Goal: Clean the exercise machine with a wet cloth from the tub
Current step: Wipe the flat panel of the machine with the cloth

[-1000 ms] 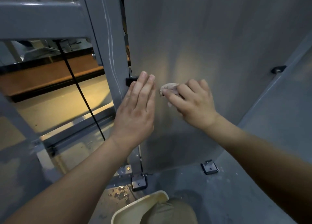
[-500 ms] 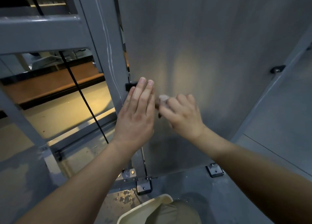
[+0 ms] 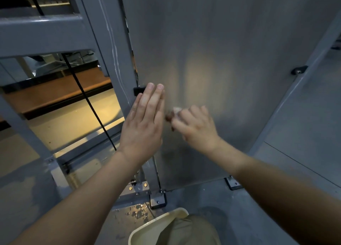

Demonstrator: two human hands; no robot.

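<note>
The exercise machine's broad grey metal panel (image 3: 230,51) stands upright in front of me. My left hand (image 3: 144,123) lies flat against the panel's left edge, fingers straight and together. My right hand (image 3: 195,126) grips a small crumpled pale cloth (image 3: 175,112) and presses it on the panel just right of my left hand. The right hand is blurred. A cream tub (image 3: 156,224) shows at the bottom edge, partly hidden by my knee.
A grey steel upright (image 3: 110,47) and crossbeam (image 3: 42,34) frame the machine on the left, with a black cable (image 3: 86,100) running down behind them. Black brackets (image 3: 157,200) bolt the panel to the grey floor. Water drops lie on the floor near the tub.
My right hand with the cloth slid down and left along the panel, closer to my left hand. The left hand stayed flat in place. My view tilted slightly upward.
</note>
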